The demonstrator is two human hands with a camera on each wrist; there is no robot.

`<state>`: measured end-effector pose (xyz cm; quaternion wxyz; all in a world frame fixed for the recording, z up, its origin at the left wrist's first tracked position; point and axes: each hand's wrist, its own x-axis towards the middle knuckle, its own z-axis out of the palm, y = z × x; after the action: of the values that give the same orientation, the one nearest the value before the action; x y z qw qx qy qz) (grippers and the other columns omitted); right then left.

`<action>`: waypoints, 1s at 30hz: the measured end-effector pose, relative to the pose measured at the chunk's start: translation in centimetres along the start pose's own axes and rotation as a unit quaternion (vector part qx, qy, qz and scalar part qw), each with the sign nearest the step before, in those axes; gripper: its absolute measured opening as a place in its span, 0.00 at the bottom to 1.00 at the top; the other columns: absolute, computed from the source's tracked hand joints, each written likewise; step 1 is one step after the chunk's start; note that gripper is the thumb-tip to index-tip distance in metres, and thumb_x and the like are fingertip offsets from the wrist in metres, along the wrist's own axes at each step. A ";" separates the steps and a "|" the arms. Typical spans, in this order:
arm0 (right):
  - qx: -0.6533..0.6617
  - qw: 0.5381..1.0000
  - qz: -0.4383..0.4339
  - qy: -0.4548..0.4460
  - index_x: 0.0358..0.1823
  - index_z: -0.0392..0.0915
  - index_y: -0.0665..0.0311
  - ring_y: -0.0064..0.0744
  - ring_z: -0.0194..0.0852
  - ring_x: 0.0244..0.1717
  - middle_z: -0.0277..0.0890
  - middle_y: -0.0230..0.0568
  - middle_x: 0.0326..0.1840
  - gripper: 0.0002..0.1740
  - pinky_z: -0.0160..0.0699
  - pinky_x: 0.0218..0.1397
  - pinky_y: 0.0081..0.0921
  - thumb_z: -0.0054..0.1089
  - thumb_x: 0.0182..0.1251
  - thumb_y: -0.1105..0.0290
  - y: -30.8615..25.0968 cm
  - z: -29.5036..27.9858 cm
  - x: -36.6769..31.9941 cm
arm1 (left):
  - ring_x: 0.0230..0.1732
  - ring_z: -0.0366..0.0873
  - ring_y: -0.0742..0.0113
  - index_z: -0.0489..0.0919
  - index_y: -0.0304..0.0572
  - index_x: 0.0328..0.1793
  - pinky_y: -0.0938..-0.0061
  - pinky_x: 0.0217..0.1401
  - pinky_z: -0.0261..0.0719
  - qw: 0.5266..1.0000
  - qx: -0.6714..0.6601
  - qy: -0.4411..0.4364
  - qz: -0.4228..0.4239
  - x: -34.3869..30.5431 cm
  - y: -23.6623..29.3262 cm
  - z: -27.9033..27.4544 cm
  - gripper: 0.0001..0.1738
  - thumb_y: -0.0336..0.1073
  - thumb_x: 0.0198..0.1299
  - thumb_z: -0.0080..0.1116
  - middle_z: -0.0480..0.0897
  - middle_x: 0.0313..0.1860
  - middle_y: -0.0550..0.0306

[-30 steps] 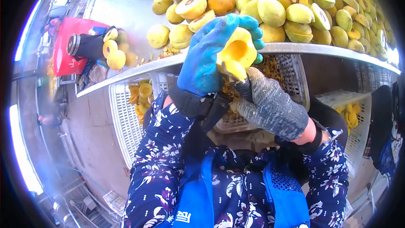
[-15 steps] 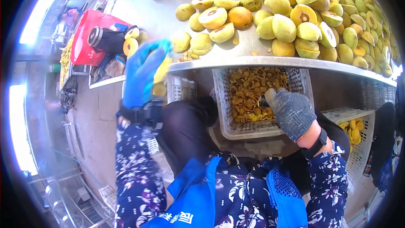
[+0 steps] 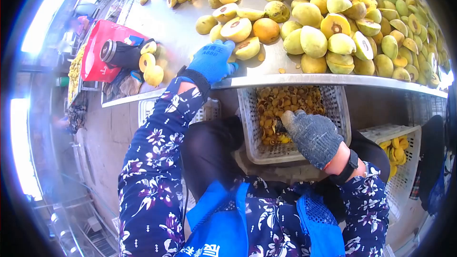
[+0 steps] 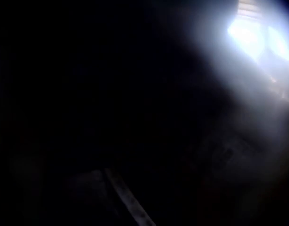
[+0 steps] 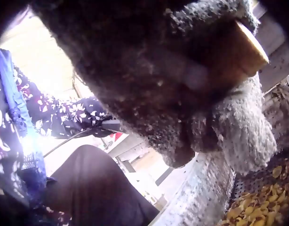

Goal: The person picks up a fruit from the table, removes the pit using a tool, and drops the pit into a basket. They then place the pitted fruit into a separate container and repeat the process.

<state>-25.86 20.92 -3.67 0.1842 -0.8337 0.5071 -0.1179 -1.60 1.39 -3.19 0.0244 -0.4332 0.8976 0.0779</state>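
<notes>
My left hand [image 3: 213, 62], in a blue glove, reaches over the near edge of the metal table. Its thumb and forefinger bracket a yellow peach half [image 3: 232, 58], mostly hidden beneath the glove. Cut peach halves [image 3: 236, 29], some with brown pits, lie just beyond. Above a white crate [image 3: 266, 157], my right hand [image 3: 312, 135] wears a grey knitted glove. It grips a tool with a wooden handle [image 5: 245, 49]; the tool's dark end [image 3: 281, 126] pokes out by the thumb. Yellow-brown scraps [image 3: 290, 100] fill the crate. The left wrist view is nearly black.
A large heap of peach halves [image 3: 395, 33] covers the table's right side. At its left stand a red bag [image 3: 97, 50] and a dark flask [image 3: 121, 52]. Another white crate [image 3: 404, 166] with yellow pieces sits at the right. The metal table edge [image 3: 285, 81] runs above the lap.
My left hand carried a hollowed peach half from beside the right hand down to the left, then came back without it to the table. The right hand dropped over the scrap crate, keeping the tool.
</notes>
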 end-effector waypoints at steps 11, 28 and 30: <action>0.284 0.951 0.096 0.072 0.46 0.71 0.63 0.58 0.77 0.42 0.78 0.56 0.37 0.17 0.76 0.42 0.47 0.63 0.60 0.63 -1.8 -2.5 2.1 | 0.48 0.81 0.55 0.69 0.30 0.61 0.63 0.47 0.84 0.530 -0.835 0.105 -0.105 -3.5 4.3 -3.3 0.23 0.42 0.68 0.49 0.79 0.52 0.45; 0.247 0.938 0.115 0.214 0.51 0.68 0.64 0.61 0.76 0.42 0.77 0.57 0.39 0.19 0.76 0.40 0.48 0.62 0.59 0.71 -0.7 -0.2 2.8 | 0.43 0.78 0.67 0.69 0.32 0.64 0.74 0.49 0.77 0.522 -0.849 0.047 -0.061 -3.0 14.1 -1.1 0.34 0.58 0.70 0.37 0.80 0.46 0.49; 0.265 0.934 0.138 0.195 0.50 0.68 0.63 0.62 0.76 0.42 0.77 0.57 0.38 0.18 0.76 0.40 0.49 0.60 0.60 0.70 -1.0 -0.5 2.8 | 0.44 0.77 0.68 0.70 0.32 0.63 0.73 0.51 0.75 0.526 -0.847 0.077 -0.010 -2.9 14.1 -0.4 0.34 0.58 0.71 0.37 0.79 0.47 0.49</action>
<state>-23.92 18.73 -2.77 0.3108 -0.6368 0.5936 -0.3816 -10.82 12.24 -0.78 -0.4228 -0.2629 0.4035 0.7676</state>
